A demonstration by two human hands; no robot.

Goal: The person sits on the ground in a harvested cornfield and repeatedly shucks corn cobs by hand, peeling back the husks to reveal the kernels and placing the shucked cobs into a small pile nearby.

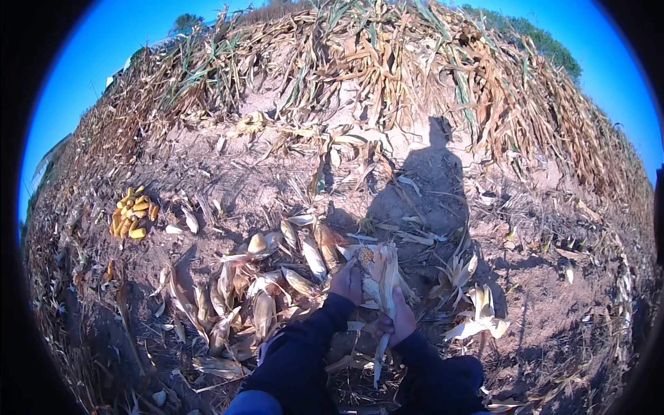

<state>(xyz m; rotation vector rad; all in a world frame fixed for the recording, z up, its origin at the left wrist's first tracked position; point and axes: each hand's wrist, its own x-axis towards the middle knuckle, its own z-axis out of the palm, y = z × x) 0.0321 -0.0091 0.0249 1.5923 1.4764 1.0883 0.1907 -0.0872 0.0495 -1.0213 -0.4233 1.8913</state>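
Observation:
Before me is an ear of corn (365,255) with its tip bared and yellowish kernels showing. My left hand (346,282) grips this ear near the bared tip. Pale dry husk leaves (386,272) stand up beside it, and my right hand (399,317) is closed around their lower part. A strip of husk hangs below the right hand. Where the ear joins the husk is hidden by my hands and the leaves. Close to my left forearm lies a heap of unhusked ears (264,311), dry and straw-coloured.
Husked yellow cobs (132,212) form a small pile on the soil at left. Emptied husks (482,314) lie to the right. Dry corn stalks (384,67) lean and lie across the far side. A person's shadow (428,181) falls on the ground ahead.

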